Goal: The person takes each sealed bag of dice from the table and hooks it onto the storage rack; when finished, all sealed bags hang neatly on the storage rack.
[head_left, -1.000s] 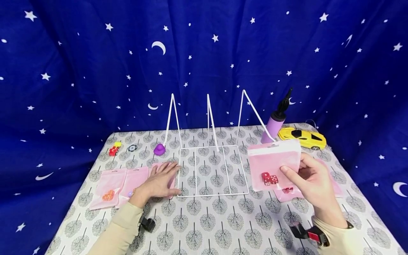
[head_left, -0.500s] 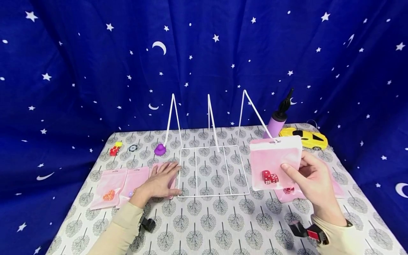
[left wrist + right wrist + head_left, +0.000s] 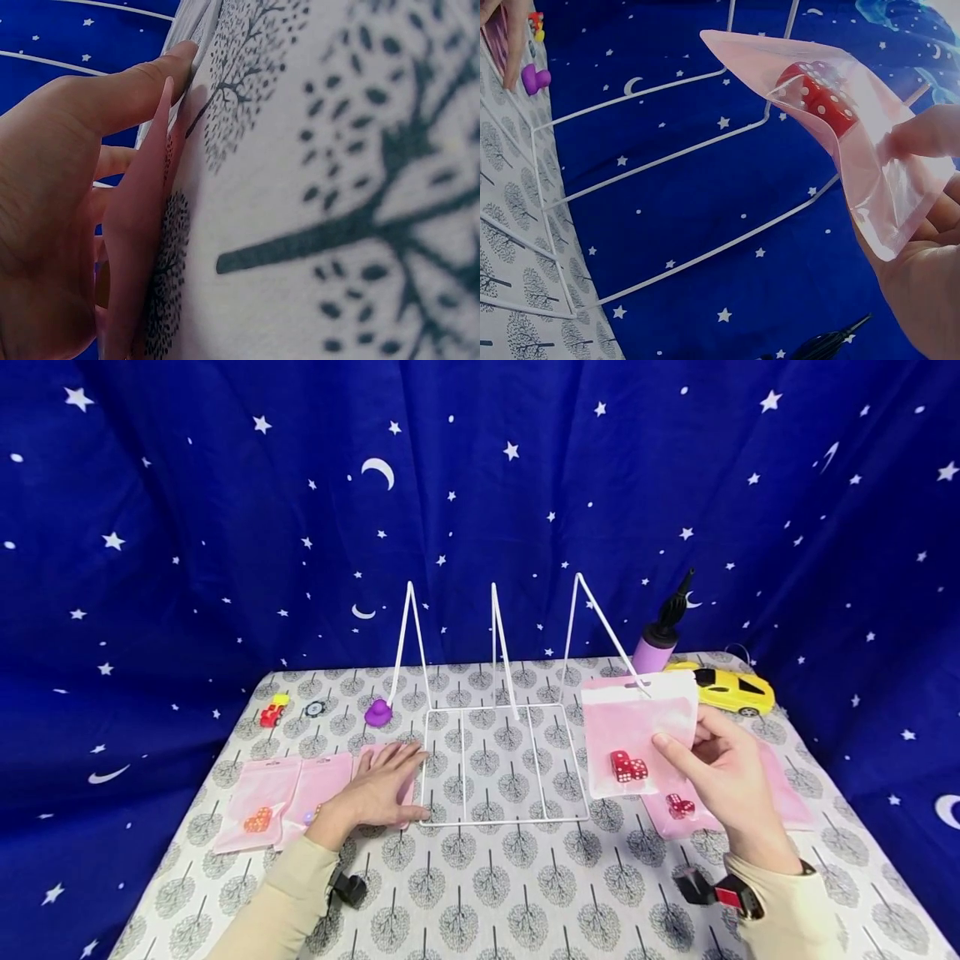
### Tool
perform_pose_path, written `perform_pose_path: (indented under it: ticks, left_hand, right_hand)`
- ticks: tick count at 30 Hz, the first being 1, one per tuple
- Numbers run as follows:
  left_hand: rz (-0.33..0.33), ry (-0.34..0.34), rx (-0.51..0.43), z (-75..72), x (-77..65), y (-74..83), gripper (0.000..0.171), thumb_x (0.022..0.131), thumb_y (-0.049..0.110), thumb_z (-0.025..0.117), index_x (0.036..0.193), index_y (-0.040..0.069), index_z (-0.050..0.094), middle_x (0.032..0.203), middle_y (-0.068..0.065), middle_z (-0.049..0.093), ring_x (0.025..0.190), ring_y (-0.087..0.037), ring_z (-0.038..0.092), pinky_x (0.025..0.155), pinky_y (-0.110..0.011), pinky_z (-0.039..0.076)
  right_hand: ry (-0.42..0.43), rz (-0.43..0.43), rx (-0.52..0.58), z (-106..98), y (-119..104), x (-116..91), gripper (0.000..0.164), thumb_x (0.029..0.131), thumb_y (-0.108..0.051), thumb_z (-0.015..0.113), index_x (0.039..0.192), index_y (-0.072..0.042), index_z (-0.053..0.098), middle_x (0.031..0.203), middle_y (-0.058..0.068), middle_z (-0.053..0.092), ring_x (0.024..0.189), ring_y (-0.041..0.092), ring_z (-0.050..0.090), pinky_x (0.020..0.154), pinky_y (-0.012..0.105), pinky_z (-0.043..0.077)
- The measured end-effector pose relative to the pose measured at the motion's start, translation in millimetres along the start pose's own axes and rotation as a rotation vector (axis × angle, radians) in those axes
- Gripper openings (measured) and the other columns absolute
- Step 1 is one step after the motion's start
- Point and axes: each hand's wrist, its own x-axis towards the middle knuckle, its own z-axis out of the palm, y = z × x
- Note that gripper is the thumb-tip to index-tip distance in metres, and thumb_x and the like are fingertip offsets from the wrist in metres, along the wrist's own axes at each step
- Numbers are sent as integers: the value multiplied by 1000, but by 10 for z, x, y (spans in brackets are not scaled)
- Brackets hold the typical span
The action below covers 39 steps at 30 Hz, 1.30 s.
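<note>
My right hand pinches a pink zip bag of red dice, held upright at the hand's ten o'clock. The white wire rack's right prong ends at its hang hole; I can't tell whether it's threaded. My left hand rests, fingers spread, on another pink packet at the rack's eight o'clock. At twelve from it sits a purple duck; at my right hand's twelve, a yellow toy car; at eleven, a purple pump.
</note>
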Motion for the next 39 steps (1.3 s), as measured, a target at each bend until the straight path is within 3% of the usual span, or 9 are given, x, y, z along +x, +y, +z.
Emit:
perform_pose_path:
  ticks: [8, 18, 25, 32, 39]
  left_hand:
    - [-11, -4, 3, 12, -1, -5, 102, 75, 72, 62, 156, 25, 23, 164, -2, 12, 150, -35, 12, 116, -67, 5]
    - [7, 11, 4, 9, 14, -8, 102, 75, 72, 61, 155, 22, 24, 164, -3, 14, 149, -36, 13, 115, -69, 5]
    - [4, 3, -15, -6, 10, 1, 102, 74, 72, 63, 155, 24, 24, 164, -3, 13, 149, -36, 12, 115, -69, 5]
    - [2, 0, -13, -8, 5, -2, 102, 75, 71, 63, 156, 24, 23, 164, -3, 12, 150, -36, 12, 115, -69, 6]
    - [6, 9, -7, 3, 9, -11, 101, 75, 70, 63, 156, 23, 23, 164, -3, 12, 150, -35, 12, 114, -69, 6]
  right_hand:
    - [-19, -31, -10, -6, 162, 135, 24, 85, 18, 60, 103, 3, 64, 68, -1, 64, 50, 12, 50, 41, 29, 34]
    - [8, -35, 0, 27, 246, 298, 21, 85, 15, 61, 100, 0, 65, 68, -3, 64, 50, 11, 50, 44, 23, 40]
    - [52, -1, -5, 60, 314, 388, 23, 85, 13, 63, 100, -3, 67, 77, -3, 70, 58, 6, 58, 50, 16, 49]
    - [80, 5, 52, 119, 376, 485, 22, 85, 15, 62, 103, 4, 66, 83, 0, 74, 65, 6, 63, 52, 17, 50]
    - [96, 9, 74, 154, 424, 561, 20, 85, 8, 68, 104, 3, 67, 89, 1, 75, 74, 8, 69, 61, 19, 57]
